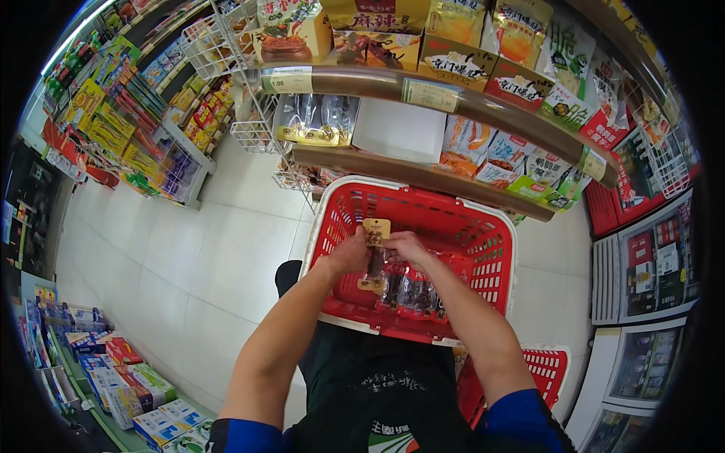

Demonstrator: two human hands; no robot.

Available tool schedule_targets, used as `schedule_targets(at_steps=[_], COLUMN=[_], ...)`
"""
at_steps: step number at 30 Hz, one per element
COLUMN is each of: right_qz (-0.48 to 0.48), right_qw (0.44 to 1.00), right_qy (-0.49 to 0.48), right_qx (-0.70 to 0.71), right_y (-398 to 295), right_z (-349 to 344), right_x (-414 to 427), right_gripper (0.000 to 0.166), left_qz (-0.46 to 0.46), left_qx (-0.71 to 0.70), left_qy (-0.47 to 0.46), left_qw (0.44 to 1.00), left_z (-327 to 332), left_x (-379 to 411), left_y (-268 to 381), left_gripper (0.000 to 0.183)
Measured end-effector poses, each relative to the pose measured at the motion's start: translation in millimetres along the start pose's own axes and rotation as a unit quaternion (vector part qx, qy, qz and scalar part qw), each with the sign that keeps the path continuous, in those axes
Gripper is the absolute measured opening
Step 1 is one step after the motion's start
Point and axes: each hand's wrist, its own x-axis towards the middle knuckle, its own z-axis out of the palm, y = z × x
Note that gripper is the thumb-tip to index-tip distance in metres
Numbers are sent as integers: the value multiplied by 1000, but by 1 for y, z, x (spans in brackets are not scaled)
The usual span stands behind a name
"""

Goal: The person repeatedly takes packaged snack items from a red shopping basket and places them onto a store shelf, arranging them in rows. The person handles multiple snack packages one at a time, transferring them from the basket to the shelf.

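Observation:
A red plastic shopping basket (419,198) with a white rim stands before me, close to the shelf. Inside it, my left hand (352,249) and my right hand (406,248) hold a packaged snack with a tan header card (376,231) between their fingers, left hand at the card's left edge, right hand at its right. Below the card, its dark, clear-wrapped contents hang down. Several red and clear snack packets (416,291) lie on the basket floor, partly hidden by my right forearm. An open white box (399,130) sits on the lower shelf beside a box of clear packets (317,122).
A curved shelf edge (362,79) with price tags runs above the basket. White wire racks (252,136) hang at its left end. A second red basket (549,371) is at my lower right. Glass-door coolers (645,340) stand right; stacked boxes (136,390) lie lower left.

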Motion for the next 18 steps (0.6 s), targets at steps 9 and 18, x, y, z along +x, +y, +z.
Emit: schedule_targets(at_steps=[9, 18], right_qz=[-154, -324], right_qw=[982, 945], right_qy=[-32, -34], right_qx=[102, 23], right_y=[-55, -83], right_z=[2, 61], right_x=[-97, -132], right_gripper=[17, 29], left_qz=[166, 151], left_qx=[-350, -469], left_qy=[37, 246], left_qw=[921, 835], left_z=[-28, -30], left_x=[-94, -135], left_y=[70, 74], left_gripper=[56, 56])
